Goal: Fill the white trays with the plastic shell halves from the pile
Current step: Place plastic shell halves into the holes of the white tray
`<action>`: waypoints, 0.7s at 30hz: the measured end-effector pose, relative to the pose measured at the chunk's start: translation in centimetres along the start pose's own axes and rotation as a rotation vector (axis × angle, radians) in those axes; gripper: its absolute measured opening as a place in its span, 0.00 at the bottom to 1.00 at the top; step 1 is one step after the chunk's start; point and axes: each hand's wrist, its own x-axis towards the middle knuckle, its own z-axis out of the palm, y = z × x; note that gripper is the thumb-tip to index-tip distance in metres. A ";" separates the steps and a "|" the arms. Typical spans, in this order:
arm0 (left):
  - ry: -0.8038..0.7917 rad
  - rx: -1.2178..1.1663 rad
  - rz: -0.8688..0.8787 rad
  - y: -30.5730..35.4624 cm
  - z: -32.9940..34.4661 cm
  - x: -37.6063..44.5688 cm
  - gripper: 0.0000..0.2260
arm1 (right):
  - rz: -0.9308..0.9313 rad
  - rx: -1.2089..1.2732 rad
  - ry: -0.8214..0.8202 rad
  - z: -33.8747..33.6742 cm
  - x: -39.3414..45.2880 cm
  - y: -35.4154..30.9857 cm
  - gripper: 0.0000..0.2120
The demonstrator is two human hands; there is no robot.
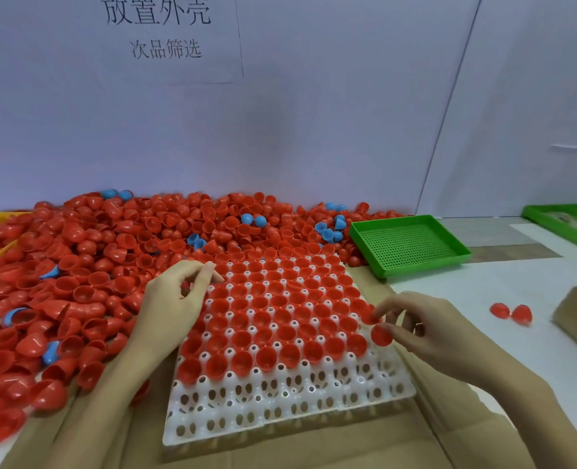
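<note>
near rows of tray unfilled

near edge of white perforated plastic tray [290, 401]: empty cups. right hand [426, 328] pinching red plastic shell half [381, 335] in fingers [395, 330] at tray's right edge; left hand [175, 299] curled, contents unclear. pile of red shell halves [77, 265] behind-left. next, probably: seating it open-side up.

One white tray [280, 401] lies at the lower middle of the frame, most of its cups filled with red shell halves; only the two nearest rows stand bare. The pile [94, 265] across the left and centre holds red halves beyond counting, perhaps several hundred, with roughly a dozen blue halves [246, 219] scattered through it. Two loose red halves [512, 313] sit at the right. Two green trays: one [409, 245] right of centre, another [564, 221] at the right edge. Two hands: left hand [175, 299], right hand [426, 326].
</note>
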 end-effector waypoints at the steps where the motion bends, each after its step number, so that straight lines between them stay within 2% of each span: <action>1: 0.015 0.044 0.016 -0.4 -0.1 0.1 0.10 | -0.006 -0.002 -0.017 0.0 -0.1 -0.1 0.13; 4: 0.022 0.228 0.013 -2.1 -0.5 0.4 0.06 | -0.012 0.007 -0.030 0.1 0.1 -0.3 0.12; 9: -0.038 0.501 -0.105 -4.8 -0.9 0.7 0.15 | -0.029 0.050 0.021 0.7 1.5 -1.3 0.08; 12: -0.044 0.450 -0.144 -5.4 -1.1 0.9 0.25 | -0.051 0.116 0.024 1.3 3.2 -2.3 0.07; 15: 0.018 0.369 -0.111 -6.1 -1.5 1.2 0.29 | -0.082 0.161 0.000 2.0 5.6 -3.4 0.06; 18: -0.068 0.367 -0.098 -6.9 -1.8 1.5 0.27 | -0.114 0.176 -0.025 2.8 8.4 -4.3 0.07; 21: -0.201 0.464 -0.074 -7.5 -1.4 1.6 0.20 | -0.129 0.203 -0.019 3.4 10.7 -4.8 0.08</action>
